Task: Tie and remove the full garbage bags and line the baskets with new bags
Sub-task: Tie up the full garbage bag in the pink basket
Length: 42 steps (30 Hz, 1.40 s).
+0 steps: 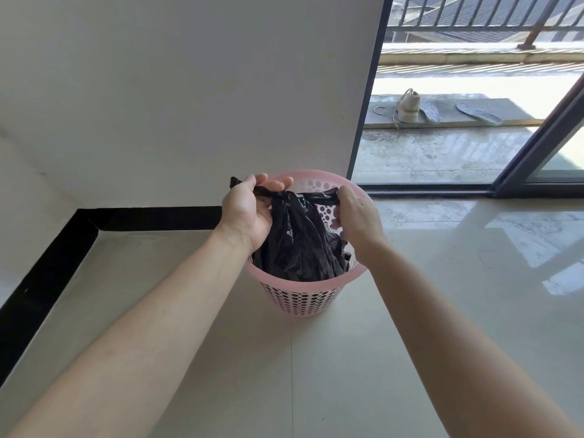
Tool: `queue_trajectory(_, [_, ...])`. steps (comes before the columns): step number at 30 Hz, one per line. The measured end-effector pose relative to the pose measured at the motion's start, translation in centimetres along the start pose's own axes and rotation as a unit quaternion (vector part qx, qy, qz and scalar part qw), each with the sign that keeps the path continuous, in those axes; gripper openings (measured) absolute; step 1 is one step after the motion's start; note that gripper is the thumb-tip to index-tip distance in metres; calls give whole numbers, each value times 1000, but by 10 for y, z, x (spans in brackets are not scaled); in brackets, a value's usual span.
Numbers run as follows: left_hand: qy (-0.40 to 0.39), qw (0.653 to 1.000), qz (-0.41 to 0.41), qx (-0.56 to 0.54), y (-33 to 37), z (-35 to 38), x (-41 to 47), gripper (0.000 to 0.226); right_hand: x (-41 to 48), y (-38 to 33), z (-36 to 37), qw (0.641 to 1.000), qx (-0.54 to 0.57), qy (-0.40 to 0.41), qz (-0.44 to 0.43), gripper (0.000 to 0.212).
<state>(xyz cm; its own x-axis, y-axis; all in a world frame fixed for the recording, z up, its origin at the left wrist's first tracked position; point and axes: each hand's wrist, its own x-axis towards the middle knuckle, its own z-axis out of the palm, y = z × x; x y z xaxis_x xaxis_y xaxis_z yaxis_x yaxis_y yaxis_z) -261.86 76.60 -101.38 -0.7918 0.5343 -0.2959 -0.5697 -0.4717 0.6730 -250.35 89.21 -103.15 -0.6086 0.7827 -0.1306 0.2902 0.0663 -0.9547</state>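
Observation:
A pink perforated basket (300, 300) stands on the tiled floor near the wall corner. Inside it sits a black garbage bag (297, 248), its top gathered into a knot between my hands. My left hand (246, 210) grips the left end of the bag's twisted top, with the tip sticking out past the fingers. My right hand (355, 216) grips the right end. Both ends are pulled apart above the basket's mouth. The bag's contents are hidden.
A white wall with a black skirting board (63, 248) runs behind and to the left. To the right is an open sliding glass door (537, 147) onto a balcony, where a shoe (409, 105) and insoles (478, 112) lie.

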Motion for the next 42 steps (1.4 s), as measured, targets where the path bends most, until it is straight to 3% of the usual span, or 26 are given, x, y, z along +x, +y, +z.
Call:
queue_trajectory(3, [94,995,31,0,6,-6,6,25,14,-2,-22,993,91,21,73,26])
queue_trajectory(6, [161,984,61,37,25,-22,12,20,28,9,-57,967,161,136,142,29])
queue_trajectory(8, [168,982,67,51,30,-28,15,20,29,19,-71,948,165,206,177,33])
queue_trajectory(10, [157,982,72,80,27,-27,14,21,25,25,-73,940,178,226,181,34])
queue_trajectory(13, [135,972,93,166,21,-23,11,22,20,23,-68,959,185,162,142,29])
queue_trajectory(16, [98,955,107,258,28,-17,8,29,19,11,-63,982,171,58,51,20])
queue_trajectory(19, [35,963,73,258,33,2,0,34,13,-4,-54,968,225,-115,-4,18])
queue_trajectory(21, [-5,970,60,234,34,18,-8,36,9,-6,-46,935,302,-187,-15,35])
queue_trajectory(23, [-26,974,66,215,33,29,-14,35,11,1,-36,924,344,-170,1,68])
queue_trajectory(25, [-27,976,76,204,32,35,-17,34,9,8,-27,969,218,-110,25,83])
queue_trajectory(27, [-24,977,80,197,31,35,-18,34,8,16,-21,995,-18,-94,-4,57])
queue_trajectory(29, [-15,979,79,187,30,32,-18,34,6,22,-16,984,-152,-91,-32,28])
queue_trajectory(33, [59,973,52,219,27,21,-15,43,8,18,-9,993,-94,-24,-62,14])
queue_trajectory(37, [96,914,-41,393,22,7,-15,79,9,16,-5,995,-54,31,-78,17])
queue_trajectory(39, [76,881,-75,460,22,1,-16,94,8,17,-2,994,-40,50,-88,23])
queue_trajectory(42, [-16,857,-125,499,24,-4,-17,116,9,19,3,995,-8,58,-80,28])
